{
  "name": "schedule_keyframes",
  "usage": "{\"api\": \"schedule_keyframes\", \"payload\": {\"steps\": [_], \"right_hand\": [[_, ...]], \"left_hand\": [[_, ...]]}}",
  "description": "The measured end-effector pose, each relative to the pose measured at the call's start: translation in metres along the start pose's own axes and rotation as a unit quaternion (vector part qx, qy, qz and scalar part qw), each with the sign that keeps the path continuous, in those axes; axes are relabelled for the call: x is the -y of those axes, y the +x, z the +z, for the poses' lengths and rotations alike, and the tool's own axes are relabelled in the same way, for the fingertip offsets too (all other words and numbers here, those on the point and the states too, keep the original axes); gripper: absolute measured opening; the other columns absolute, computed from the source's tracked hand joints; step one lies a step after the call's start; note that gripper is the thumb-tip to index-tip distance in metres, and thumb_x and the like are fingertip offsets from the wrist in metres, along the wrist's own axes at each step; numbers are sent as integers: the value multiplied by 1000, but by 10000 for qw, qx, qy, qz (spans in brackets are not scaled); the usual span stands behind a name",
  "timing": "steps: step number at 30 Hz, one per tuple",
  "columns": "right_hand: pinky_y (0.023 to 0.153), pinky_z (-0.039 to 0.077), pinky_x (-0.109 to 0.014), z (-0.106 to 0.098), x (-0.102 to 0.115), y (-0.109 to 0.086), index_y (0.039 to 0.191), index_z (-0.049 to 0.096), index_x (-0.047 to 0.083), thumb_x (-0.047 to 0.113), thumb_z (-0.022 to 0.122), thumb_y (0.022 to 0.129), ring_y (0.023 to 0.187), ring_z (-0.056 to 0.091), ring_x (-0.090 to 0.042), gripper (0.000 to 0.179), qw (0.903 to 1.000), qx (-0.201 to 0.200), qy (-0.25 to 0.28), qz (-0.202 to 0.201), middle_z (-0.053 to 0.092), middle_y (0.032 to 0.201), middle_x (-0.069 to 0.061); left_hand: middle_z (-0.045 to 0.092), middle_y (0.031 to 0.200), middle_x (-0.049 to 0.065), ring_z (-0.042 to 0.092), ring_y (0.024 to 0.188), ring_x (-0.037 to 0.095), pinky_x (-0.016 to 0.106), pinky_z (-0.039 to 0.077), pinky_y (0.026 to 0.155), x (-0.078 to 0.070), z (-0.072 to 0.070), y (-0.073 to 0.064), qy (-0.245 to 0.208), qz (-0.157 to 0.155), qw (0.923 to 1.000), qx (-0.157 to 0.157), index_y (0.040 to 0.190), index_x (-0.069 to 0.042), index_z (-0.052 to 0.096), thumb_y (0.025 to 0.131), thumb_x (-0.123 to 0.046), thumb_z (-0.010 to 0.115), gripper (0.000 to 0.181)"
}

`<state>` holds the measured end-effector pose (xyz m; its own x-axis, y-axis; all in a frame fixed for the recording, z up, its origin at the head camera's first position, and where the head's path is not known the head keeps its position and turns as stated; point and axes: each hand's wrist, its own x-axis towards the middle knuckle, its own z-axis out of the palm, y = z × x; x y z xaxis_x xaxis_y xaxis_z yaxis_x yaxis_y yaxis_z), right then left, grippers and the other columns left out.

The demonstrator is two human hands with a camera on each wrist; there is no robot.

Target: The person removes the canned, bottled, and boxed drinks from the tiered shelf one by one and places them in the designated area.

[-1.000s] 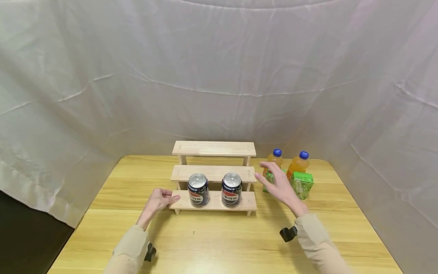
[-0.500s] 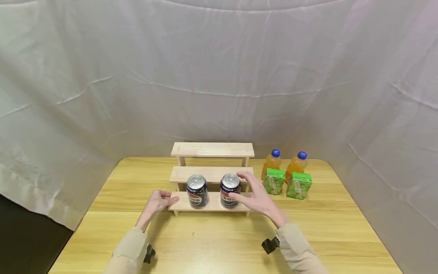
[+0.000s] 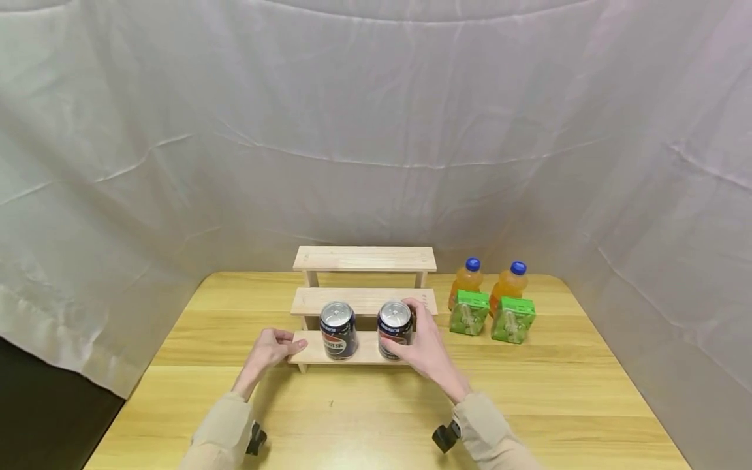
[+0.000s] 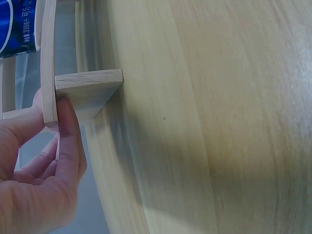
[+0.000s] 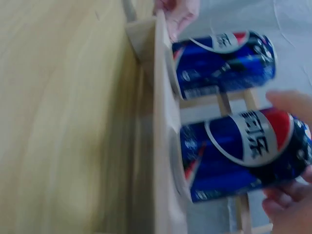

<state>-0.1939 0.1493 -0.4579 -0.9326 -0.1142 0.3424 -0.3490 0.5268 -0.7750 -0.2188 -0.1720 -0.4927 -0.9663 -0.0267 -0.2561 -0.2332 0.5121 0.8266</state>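
Note:
A three-tier wooden display shelf (image 3: 364,258) stands mid-table. On its lowest board are two dark-blue Pepsi cans, a left can (image 3: 338,329) and a right can (image 3: 395,314), both upright. My left hand (image 3: 269,350) pinches the left end of that board, thumb on top; the left wrist view shows fingers under the board's edge (image 4: 48,63), beside a leg (image 4: 92,78). My right hand (image 3: 429,349) is curled round the right can, thumb across its front, other fingers on the far right side. In the right wrist view, thumb and fingers flank the right can (image 5: 239,151) near its top.
Right of the shelf stand two orange drink bottles with blue caps, a left bottle (image 3: 467,279) and a right bottle (image 3: 510,282). In front of them are two green drink cartons (image 3: 469,313). A grey curtain (image 3: 376,130) closes off the table's back and sides.
My right hand has moved left from in front of the cartons to the right can and closed round it. The left hand stays at the board's left end.

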Motion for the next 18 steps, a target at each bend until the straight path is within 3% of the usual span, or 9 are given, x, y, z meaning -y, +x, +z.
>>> {"api": "schedule_keyframes", "payload": {"steps": [10,18], "right_hand": [[101,52,-52,8,4,-2,130,52,7,16,90,71,111,65,-30,71,9987,-416,277,98,67,120,-13],[95,52,-31,6,0,-8,126,55,6,9,92,67,104,65,-24,70,9954,-750,585,74,68,117,-10]], "left_hand": [[68,114,33,69,98,34,44,60,90,1,0,1,-66,-36,10000,-49,124,18,57,87,-20,78,57],[67,115,34,68,102,36,46,59,92,1,0,1,-37,-29,10000,-31,124,17,58,87,-21,78,57]]}}
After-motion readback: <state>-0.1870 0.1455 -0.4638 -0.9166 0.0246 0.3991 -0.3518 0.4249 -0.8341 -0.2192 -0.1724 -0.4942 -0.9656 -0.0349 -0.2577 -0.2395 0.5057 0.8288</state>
